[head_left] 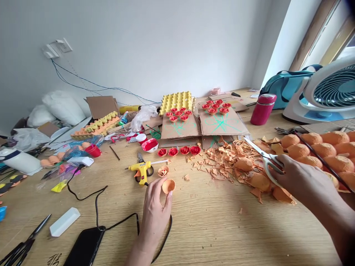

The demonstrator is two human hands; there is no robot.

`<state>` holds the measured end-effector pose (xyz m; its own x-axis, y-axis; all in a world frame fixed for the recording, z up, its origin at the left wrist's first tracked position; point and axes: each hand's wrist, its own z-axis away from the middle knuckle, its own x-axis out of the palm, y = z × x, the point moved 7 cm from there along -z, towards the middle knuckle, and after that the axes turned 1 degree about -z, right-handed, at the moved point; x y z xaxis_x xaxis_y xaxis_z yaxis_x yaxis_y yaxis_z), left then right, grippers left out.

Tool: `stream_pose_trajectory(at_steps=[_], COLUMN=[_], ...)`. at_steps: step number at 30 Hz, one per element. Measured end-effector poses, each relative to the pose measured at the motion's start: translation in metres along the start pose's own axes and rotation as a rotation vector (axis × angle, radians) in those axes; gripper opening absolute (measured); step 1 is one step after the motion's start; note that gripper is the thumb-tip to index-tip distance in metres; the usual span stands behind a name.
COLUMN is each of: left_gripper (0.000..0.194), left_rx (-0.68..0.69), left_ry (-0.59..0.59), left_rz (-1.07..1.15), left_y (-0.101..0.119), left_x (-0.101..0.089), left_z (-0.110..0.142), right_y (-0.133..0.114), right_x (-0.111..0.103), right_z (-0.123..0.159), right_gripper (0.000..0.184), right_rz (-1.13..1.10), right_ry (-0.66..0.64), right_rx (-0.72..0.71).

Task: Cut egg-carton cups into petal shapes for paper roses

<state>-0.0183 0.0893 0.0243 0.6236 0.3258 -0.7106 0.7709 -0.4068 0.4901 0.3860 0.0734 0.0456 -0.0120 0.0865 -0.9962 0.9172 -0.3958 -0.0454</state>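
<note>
Between the thumb and fingers of my left hand (156, 207) is a small orange egg-carton cup (169, 186), its hollow facing up. Just beyond it lies an orange paper rose (163, 171), beside a yellow hot glue gun (141, 171) that rests over dark-handled scissors (149, 170). On the right, my right hand (291, 173) grips white-handled scissors (266, 157), blades pointing away and to the left over a heap of orange carton scraps (222, 159). Several red paper roses (184, 150) stand in a row in front of two cardboard panels (224, 123) bearing red flowers and green-drawn stems.
An orange egg tray (323, 149) sits at the right, below a pink flask (263, 109) and a white fan (327, 92). Red paint fills a small dish (150, 145). At the left front are a black phone (84, 247), a white block (65, 221) and black scissors (26, 244).
</note>
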Motion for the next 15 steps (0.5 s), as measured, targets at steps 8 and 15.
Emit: stream_pose_trajectory(at_steps=[8,15], left_gripper=[0.025,0.013], left_rx=[0.070,-0.023], left_ry=[-0.033,-0.375], left_rz=[0.177,0.575], left_y=[0.033,0.077], left_x=[0.005,0.043], left_z=[0.009,0.014], right_y=[-0.003,-0.081], right_x=[-0.027,0.022], right_z=[0.012,0.038], right_gripper=[0.019,0.027], right_rz=[-0.291,-0.988], right_ry=[0.317,-0.055], right_rx=[0.069,-0.277])
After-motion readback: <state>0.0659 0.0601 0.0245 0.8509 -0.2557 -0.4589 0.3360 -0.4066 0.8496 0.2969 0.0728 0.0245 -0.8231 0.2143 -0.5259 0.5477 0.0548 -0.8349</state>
